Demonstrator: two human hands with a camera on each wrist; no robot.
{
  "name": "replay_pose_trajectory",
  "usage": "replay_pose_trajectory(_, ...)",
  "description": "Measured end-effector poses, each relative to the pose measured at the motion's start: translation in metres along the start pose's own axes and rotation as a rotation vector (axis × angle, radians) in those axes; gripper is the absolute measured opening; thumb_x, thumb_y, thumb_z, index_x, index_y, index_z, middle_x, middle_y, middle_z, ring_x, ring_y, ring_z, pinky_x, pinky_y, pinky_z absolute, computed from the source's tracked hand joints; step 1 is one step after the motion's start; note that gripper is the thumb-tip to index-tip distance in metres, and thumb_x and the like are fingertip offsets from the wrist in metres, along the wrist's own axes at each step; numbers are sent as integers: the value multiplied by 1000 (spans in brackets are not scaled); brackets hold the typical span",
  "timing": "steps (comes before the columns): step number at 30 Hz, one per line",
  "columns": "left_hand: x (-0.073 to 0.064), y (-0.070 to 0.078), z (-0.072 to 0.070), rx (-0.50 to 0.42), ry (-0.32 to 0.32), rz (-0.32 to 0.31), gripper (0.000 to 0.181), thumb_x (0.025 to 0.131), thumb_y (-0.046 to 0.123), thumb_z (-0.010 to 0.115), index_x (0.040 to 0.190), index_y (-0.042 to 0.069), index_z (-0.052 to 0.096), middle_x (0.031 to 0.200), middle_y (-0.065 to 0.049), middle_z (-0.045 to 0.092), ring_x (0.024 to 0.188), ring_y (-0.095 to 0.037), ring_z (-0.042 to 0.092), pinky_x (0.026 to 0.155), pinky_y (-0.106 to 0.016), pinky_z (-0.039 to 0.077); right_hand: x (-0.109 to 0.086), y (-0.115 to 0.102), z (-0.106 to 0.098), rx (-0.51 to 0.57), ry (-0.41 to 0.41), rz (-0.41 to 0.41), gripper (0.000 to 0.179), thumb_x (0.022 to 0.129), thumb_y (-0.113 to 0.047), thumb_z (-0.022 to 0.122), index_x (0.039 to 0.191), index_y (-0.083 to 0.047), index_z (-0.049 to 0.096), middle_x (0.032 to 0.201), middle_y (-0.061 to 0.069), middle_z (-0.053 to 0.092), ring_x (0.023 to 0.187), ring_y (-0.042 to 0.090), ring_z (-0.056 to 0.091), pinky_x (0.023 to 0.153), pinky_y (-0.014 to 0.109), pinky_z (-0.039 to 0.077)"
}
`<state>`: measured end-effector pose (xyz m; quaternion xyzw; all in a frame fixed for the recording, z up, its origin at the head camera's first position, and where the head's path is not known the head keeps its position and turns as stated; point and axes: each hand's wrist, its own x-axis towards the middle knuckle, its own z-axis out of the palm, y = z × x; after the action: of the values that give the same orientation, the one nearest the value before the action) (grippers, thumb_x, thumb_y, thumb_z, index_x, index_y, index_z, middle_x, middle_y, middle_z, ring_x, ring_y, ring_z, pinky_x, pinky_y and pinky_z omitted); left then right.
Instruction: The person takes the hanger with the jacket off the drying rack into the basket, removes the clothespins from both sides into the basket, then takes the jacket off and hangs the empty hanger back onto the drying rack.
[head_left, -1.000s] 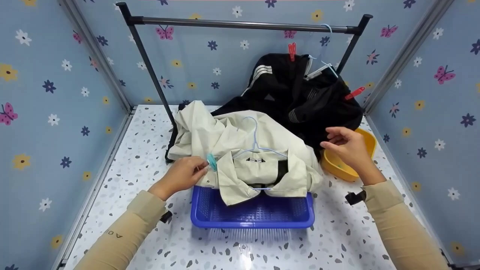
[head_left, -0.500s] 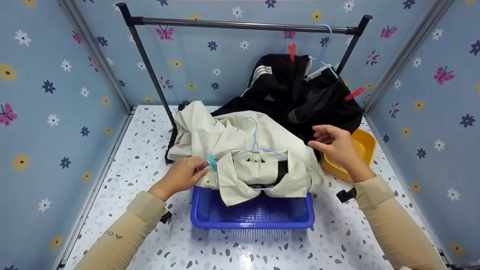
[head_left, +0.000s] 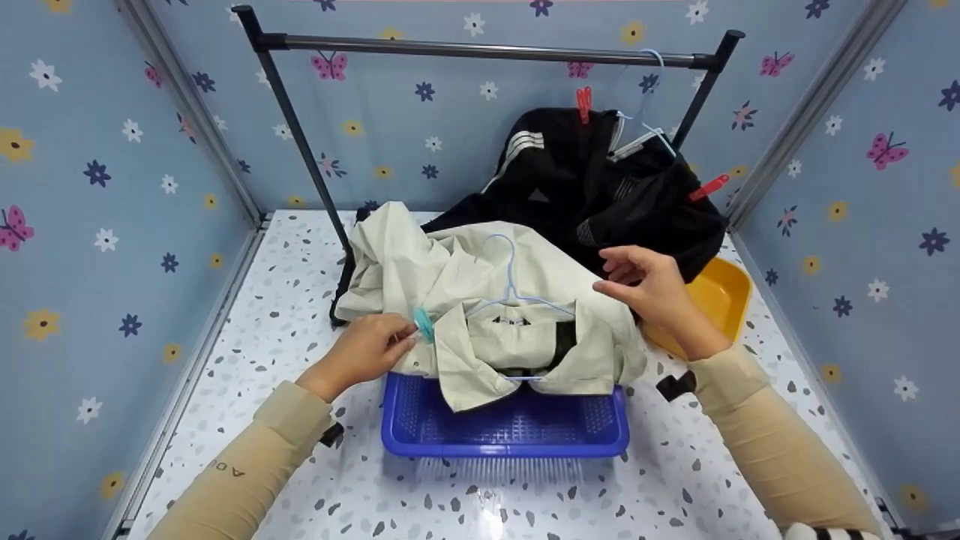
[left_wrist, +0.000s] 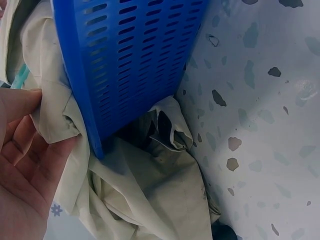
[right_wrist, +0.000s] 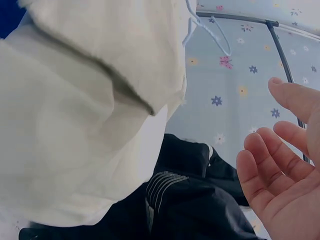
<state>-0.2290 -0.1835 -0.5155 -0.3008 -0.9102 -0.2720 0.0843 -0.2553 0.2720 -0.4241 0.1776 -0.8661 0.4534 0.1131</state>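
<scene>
A pale beige jacket [head_left: 450, 259] lies on and behind the blue basket [head_left: 506, 448], collar toward me. Inside its neck sits a light blue hanger [head_left: 511, 289]. My left hand [head_left: 361, 352] pinches a teal clothespin [head_left: 424, 324] at the jacket's shoulder, left of the collar. In the left wrist view only a sliver of the teal clothespin [left_wrist: 21, 77] shows above the thumb, and the fingers touch the cloth. My right hand [head_left: 660, 296] hovers near the jacket's right side with bent, parted fingers, holding nothing.
Behind stands a dark clothes rack [head_left: 480, 49]. A black jacket [head_left: 555, 172] hangs from it on a blue hanger, with red clothespins [head_left: 584, 103] on it. A yellow container [head_left: 724, 292] is at the right, partly behind my right hand. Patterned walls [head_left: 870, 187] flank the speckled surface.
My right hand has moved left from over the yellow container toward the beige jacket, its fingers still parted. The left hand, clothespin and jacket have stayed put.
</scene>
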Motion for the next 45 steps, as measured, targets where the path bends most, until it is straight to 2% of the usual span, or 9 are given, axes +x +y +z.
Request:
replay_pose_trajectory(6,0,0,0,6,0,6,9,102,6,75,93,8,74,87,-7,76,79,-22,72,76,-42,62,5,-6,9,6,-26,-35,40,88,7,91,127,7,78,108,31,77,88,-2,67,83,8,57)
replay_pose_trajectory(12,0,1,-1,3,-5,-8,10,102,6,76,93,8,74,87,-7,76,79,-22,72,76,-43,62,10,-14,19,-13,-51,-76,41,87,4,93,125,6,79,106,26,78,89,8,71,83,10,58)
replay_pose_trajectory(21,-2,1,0,-6,-2,-16,10,103,6,75,93,8,75,86,-6,76,79,-21,72,77,-42,62,15,-29,33,-65,-114,-136,42,88,-2,94,126,5,79,108,23,79,93,39,77,86,21,62)
replay_pose_trajectory(26,-3,0,1,-5,12,-15,11,103,7,75,92,9,75,86,-5,75,79,-19,70,75,-39,61,20,-36,41,-77,-155,-176,42,87,-3,95,126,6,79,108,23,80,95,39,78,87,30,66)
replay_pose_trajectory(30,-3,-1,1,-27,13,-12,9,102,4,73,93,8,74,84,-5,72,77,-16,66,73,-35,57,23,-42,49,-75,-189,-207,42,87,-3,95,125,6,79,107,22,80,95,38,78,86,30,65)
replay_pose_trajectory(33,-3,-2,0,-72,10,-4,10,98,-1,71,93,7,74,82,-5,69,76,-13,60,71,-31,52,26,-47,55,-78,-208,-232,41,88,-3,94,125,6,79,106,22,80,94,38,78,85,30,65)
replay_pose_trajectory(37,-4,-6,0,-151,3,-1,11,96,-4,69,92,5,73,79,-4,65,75,-9,54,71,-26,47,28,-55,63,-79,-241,-267,41,89,-4,93,126,7,78,106,23,79,95,39,78,85,37,67)
replay_pose_trajectory(45,-6,-10,-1,-183,-4,7,12,94,-6,68,95,1,77,82,-5,69,77,-12,55,74,-28,47,29,-70,84,-70,-337,-273,43,92,-7,92,129,7,77,110,25,79,98,38,77,90,46,67)
